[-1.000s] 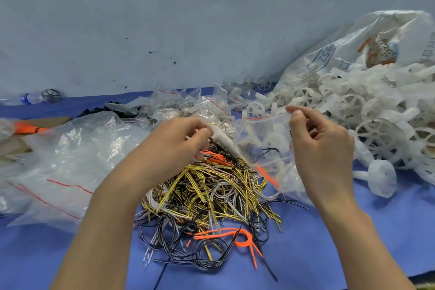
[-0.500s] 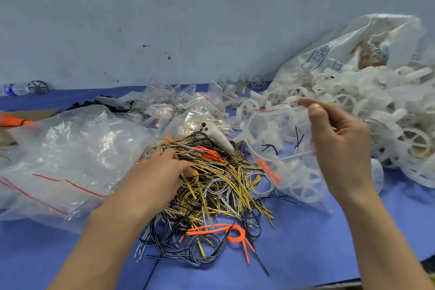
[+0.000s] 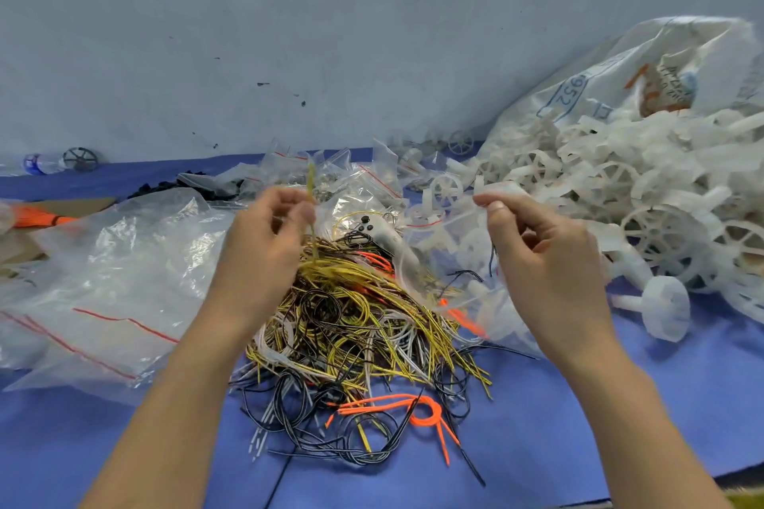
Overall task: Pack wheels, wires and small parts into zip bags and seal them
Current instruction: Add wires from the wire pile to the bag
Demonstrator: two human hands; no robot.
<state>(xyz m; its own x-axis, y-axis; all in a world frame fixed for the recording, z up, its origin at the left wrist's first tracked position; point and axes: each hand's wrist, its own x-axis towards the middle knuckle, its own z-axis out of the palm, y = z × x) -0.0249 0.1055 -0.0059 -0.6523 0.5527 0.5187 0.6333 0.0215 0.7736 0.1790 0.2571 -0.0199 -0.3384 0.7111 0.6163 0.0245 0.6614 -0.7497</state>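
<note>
While the big sack of white wheels is spilling across the blue table on our right, we are working over the tangled wire pile at centre. Our right hand is pinching the rim of a clear zip bag already holding parts, just above the pile. Our left hand is pinching one yellow wire upright. Neighbouring strands are likely snagging it, risking dragged-out extras or a missed bag mouth.

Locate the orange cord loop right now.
Head view: the orange cord loop lies on the blue cloth at the near edge of the wire pile, low and centre, between the two forearms, touched by neither hand.
</note>
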